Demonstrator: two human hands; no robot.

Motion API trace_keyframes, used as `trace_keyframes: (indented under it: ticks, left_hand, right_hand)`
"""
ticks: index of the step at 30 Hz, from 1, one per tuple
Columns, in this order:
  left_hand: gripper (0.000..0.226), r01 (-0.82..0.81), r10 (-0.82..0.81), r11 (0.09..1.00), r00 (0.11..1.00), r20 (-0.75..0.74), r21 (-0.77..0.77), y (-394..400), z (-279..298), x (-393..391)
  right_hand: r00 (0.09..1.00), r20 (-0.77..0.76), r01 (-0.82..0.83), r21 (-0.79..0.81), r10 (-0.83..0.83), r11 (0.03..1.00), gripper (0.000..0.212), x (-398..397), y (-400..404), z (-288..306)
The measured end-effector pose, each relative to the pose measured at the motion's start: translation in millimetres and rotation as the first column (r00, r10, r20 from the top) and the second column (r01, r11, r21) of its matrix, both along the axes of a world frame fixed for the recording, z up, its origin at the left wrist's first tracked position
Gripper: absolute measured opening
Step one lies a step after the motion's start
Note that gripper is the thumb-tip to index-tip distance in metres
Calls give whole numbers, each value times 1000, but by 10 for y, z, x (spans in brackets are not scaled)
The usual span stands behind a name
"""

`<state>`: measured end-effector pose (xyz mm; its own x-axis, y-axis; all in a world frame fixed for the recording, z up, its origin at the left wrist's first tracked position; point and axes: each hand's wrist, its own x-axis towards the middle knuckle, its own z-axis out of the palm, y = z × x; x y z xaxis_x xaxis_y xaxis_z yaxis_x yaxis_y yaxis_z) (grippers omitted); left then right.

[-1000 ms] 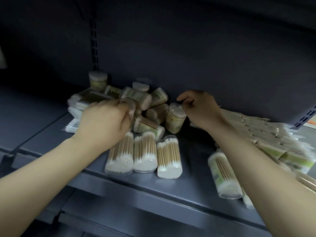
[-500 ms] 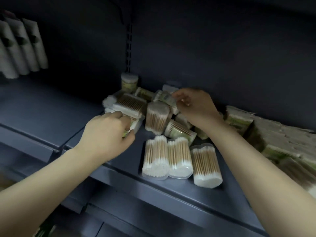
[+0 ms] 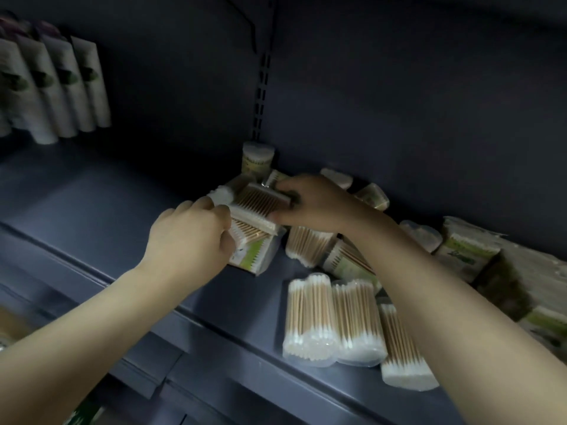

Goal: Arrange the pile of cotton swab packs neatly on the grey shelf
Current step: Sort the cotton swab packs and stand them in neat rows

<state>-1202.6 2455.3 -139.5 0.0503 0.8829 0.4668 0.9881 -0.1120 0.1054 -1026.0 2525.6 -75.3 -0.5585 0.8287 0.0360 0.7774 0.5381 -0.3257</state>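
Dim light falls on the grey shelf (image 3: 92, 210), seen from the head camera, with a dark back panel (image 3: 399, 118) behind it. A flat swab pack (image 3: 260, 204) atop a small stack is gripped at its left end by the left hand (image 3: 187, 240) and at its right end by the right hand (image 3: 310, 204), fingers curled round it. Three round packs (image 3: 337, 326) are laid side by side near the front edge. Loose packs (image 3: 310, 246) are heaped behind them. White pouches (image 3: 55, 87) are hung at upper left.
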Motion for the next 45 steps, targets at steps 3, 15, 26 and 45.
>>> trace_keyframes:
  ticks: [3, 15, 26, 45]
  left_hand:
    - [6, -22, 21, 999, 1000, 17, 27, 35, -8, -57]
    - [6, -47, 46, 998, 998, 37, 37, 87, -38, -131]
    - [16, 33, -40, 996, 996, 75, 84, 0, 17, 7]
    - [13, 123, -140, 984, 981, 131, 132, -299, 206, 757]
  right_hand:
    - [1000, -7, -14, -88, 14, 996, 31, -42, 43, -25]
    - [1000, 11, -10, -133, 11, 991, 32, -146, 91, -16]
    - [976, -216, 45, 75, -28, 996, 63, -27, -13, 148]
    - [950, -238, 238, 137, -201, 962, 68, 880, -570, 251]
